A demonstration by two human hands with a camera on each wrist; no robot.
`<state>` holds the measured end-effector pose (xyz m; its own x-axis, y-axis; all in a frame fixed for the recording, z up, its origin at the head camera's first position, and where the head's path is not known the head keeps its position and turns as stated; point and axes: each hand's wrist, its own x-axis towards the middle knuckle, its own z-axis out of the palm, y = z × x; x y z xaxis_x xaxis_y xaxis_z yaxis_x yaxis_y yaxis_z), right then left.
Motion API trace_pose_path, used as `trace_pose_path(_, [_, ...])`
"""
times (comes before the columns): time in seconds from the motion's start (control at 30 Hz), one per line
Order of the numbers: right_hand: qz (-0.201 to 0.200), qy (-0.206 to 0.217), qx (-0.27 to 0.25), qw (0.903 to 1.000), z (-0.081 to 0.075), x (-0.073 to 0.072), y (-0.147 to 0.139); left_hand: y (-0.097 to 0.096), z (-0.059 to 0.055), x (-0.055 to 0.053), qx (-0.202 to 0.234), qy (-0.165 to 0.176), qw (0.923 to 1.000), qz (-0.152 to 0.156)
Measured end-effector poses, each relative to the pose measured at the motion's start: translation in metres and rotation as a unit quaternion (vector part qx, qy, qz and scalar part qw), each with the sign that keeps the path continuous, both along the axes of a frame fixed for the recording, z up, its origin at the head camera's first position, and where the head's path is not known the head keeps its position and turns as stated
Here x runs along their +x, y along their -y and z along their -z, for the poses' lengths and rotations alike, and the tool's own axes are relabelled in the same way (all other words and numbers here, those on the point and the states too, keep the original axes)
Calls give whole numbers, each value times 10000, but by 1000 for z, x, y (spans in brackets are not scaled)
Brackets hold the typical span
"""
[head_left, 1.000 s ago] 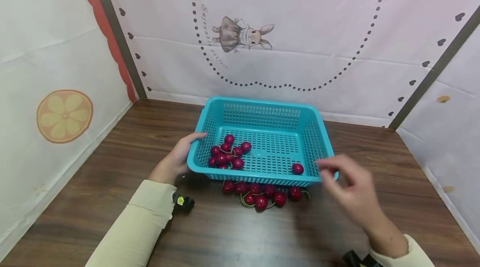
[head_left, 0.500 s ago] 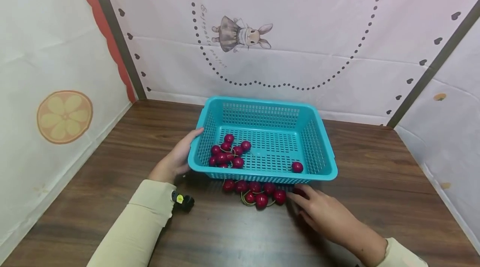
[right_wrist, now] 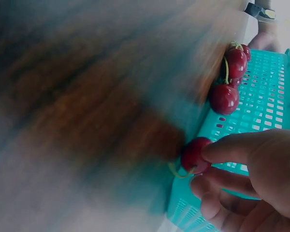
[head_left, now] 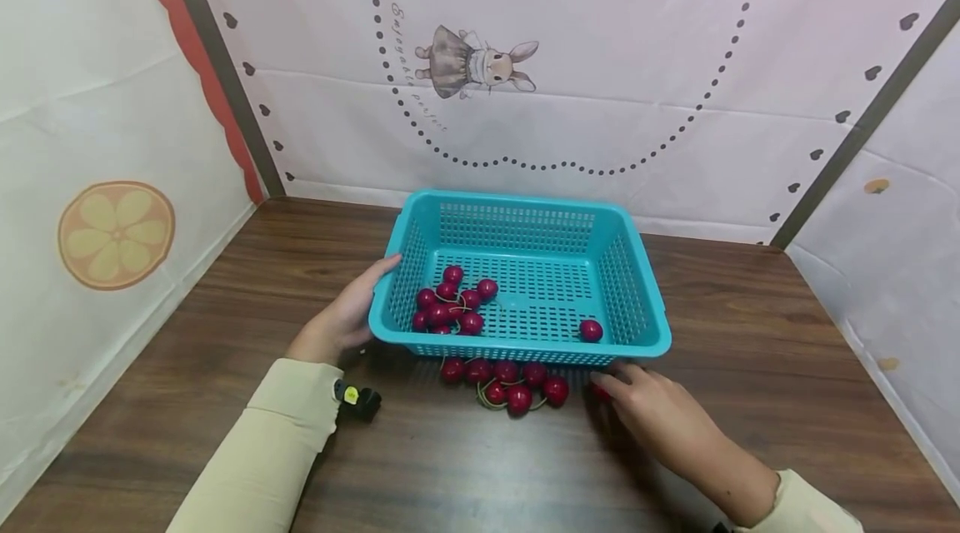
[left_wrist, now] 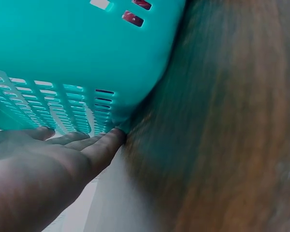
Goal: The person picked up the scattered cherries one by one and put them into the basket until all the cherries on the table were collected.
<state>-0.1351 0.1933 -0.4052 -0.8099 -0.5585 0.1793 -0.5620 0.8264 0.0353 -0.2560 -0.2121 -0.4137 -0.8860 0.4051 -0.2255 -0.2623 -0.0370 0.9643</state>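
Right hand [head_left: 656, 410] pinches one glossy dark-red round cherry [right_wrist: 191, 154] between thumb and fingers, beside the near wall of the turquoise perforated plastic basket [head_left: 525, 348] on the brown wood-grain table [head_left: 465, 470]. Left hand [head_left: 347, 310], fingers straight, lies against the basket's left wall.

L hand [head_left: 347, 310] on L end of blue bskt [head_left: 551, 287], cherries [head_left: 450, 314] inside; R hand [head_left: 667, 416] at cherry [head_left: 601, 391] on tbl [head_left: 480, 479].
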Motion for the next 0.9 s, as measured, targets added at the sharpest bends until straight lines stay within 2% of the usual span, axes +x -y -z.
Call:
trace_pose_path(0.13, [38, 267, -1, 9996, -2, 0, 0, 0, -1, 0, 7, -12, 10000, 17])
trace_pose_path(0.33, [-224, 518, -78, 9984, -5, -1, -2, 0, -1, 0, -17, -7, 10000, -11])
trace_pose_path(0.5, [-450, 413, -176, 9980, -10, 4, 1, 1, -1, 0, -43, -67, 10000, 8])
trace_pose_path(0.6, [-637, 242, -497, 9964, -23, 9, 5, 1, -1, 0, -78, -109, 9999, 28])
trace_pose_path(0.7, [-931, 26, -906, 9915, -42, 11, 8, 1, -1, 0, -117, -106, 9999, 39])
trace_pose_path(0.83, [-1375, -210, -1490, 9790, -68, -1, 8, 2, 0, 0, -117, -138, 9998, 38])
trace_pose_path(0.9, [-1399, -206, -1696, 9753, -77, -13, 8, 3, 0, 1, -107, -142, 9998, 54])
